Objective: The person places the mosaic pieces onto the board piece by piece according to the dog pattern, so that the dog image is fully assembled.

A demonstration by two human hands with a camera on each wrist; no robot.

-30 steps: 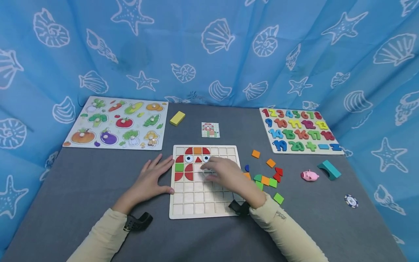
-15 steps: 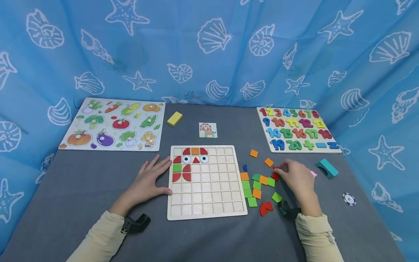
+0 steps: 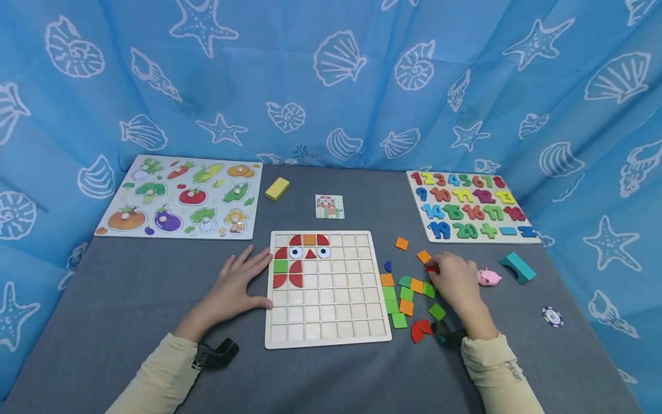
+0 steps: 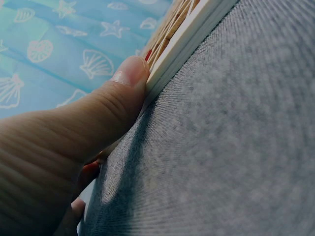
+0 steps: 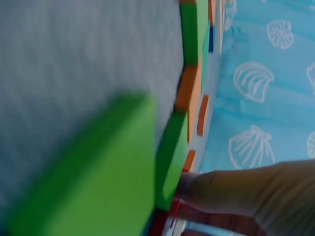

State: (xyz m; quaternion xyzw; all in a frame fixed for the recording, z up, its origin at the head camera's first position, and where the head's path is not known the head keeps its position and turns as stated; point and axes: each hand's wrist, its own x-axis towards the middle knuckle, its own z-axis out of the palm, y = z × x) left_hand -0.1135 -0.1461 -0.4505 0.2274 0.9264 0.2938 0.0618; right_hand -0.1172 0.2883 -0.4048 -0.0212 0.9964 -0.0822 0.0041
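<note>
In the head view my left hand (image 3: 235, 287) lies beside the wooden grid board (image 3: 331, 328), fingers spread and fairly straight, its fingertips and thumb at the left edge. The left wrist view has the thumb (image 4: 125, 81) against the board's side. On the board's upper left sit red curved tiles (image 3: 296, 280), a green square tile (image 3: 280, 266), an orange tile, a red triangle and two eye tiles (image 3: 323, 252). To the right of the board my right hand (image 3: 455, 280) pinches a red tile (image 3: 431, 269), which is mostly hidden by the fingers.
Loose green and orange tiles (image 3: 406, 307) and red pieces (image 3: 416, 332) lie right of the board. A pattern card (image 3: 329, 207) and yellow block (image 3: 277, 188) are behind it. Vegetable (image 3: 176, 221) and number puzzles (image 3: 460, 201), a toy pig (image 3: 488, 277), teal arch (image 3: 519, 267) and poker chip (image 3: 552, 317) surround.
My right hand has gone from above the board to the red tiles at the right, then shifted slightly left with its fingers on one. My left hand stays at the board's edge.
</note>
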